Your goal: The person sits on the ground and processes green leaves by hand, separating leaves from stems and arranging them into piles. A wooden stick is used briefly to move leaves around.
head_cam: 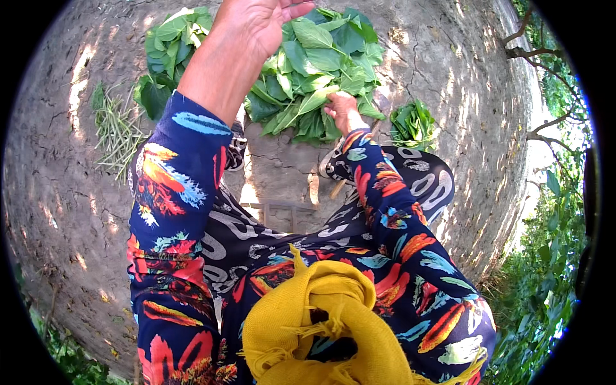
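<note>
A broad heap of large green leaves (327, 60) lies on the cracked ground in front of me. At its near edge, my right hand (342, 109) pinches a pale green leaf (316, 99) between thumb and fingers. My left hand (257, 26) is raised close to the camera and hides the left side of the heap. Its fingers run past the top edge of the picture, so what they do is mostly out of sight. Left of my forearm is another cluster of leaves (168, 50). A small bundle of stacked leaves (414, 125) sits to the right of my right hand.
Cut green stalks (118, 132) form a loose pile on the left. Between my feet lie a short pale brown piece (314, 188) and a slatted frame (281, 206). My yellow scarf (313, 327) hangs low. Bare branches (548, 53) and foliage border the right side.
</note>
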The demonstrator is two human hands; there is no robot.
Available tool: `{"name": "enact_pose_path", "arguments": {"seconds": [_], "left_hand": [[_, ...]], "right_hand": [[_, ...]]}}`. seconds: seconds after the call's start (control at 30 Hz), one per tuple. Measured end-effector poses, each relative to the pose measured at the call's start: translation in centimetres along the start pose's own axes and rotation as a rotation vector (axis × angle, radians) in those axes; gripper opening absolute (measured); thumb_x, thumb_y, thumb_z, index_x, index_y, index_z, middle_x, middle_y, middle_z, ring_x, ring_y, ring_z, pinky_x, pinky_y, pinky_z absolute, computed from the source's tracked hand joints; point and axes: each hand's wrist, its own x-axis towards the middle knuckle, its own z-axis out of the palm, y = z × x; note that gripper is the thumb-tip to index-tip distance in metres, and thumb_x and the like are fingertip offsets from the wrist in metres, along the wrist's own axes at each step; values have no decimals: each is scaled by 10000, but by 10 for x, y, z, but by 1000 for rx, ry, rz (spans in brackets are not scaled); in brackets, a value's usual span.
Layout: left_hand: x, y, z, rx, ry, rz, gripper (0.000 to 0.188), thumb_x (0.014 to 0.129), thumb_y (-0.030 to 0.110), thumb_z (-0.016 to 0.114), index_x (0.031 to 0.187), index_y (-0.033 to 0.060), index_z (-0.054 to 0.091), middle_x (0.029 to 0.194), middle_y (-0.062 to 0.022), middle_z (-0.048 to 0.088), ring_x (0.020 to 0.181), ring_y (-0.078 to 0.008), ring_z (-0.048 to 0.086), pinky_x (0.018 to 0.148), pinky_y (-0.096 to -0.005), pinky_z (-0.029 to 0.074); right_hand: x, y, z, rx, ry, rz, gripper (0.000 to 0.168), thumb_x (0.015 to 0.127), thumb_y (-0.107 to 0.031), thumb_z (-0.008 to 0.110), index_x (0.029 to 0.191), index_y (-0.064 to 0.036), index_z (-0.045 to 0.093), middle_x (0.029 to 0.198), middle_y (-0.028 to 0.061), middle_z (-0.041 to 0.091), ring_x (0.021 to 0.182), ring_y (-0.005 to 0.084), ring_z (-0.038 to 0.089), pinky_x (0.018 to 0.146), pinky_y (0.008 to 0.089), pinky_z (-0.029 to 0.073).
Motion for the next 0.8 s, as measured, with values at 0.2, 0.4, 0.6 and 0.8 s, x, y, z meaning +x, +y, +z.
{"name": "enact_pose_path", "arguments": {"seconds": [0.2,0.4,0.6,0.8], "left_hand": [[25,-15,-17,3,-22,-84,125,824,95,617,927,29,590,819,-101,640,742,-210,620,683,-321,514],[5,-53,-12,290,-88,-210,275,847,135,615,1067,-13,538,903,-109,652,778,-170,636,717,-300,535],[-13,-99,-2,220,-189,-394,640,779,490,694,1169,20,503,1113,-131,573,996,-226,579,821,-361,493],[-6,-91,-6,-93,-117,-311,394,894,368,591,1133,61,530,1039,-62,588,924,-171,580,814,-323,497]], "right_hand": [[-34,-109,-24,-200,-151,-300,100,788,-95,656,810,-67,562,706,2,569,606,105,560,555,247,496],[-82,-186,-15,-398,-178,-786,106,804,-66,645,862,-34,562,766,-7,609,670,65,565,610,217,480],[-133,-198,22,-785,85,-1547,207,681,21,666,835,-39,541,936,106,625,873,267,619,722,350,514],[-151,-175,44,-861,-40,-1699,215,662,-60,692,828,-59,555,938,82,617,898,262,596,771,358,473]]}}
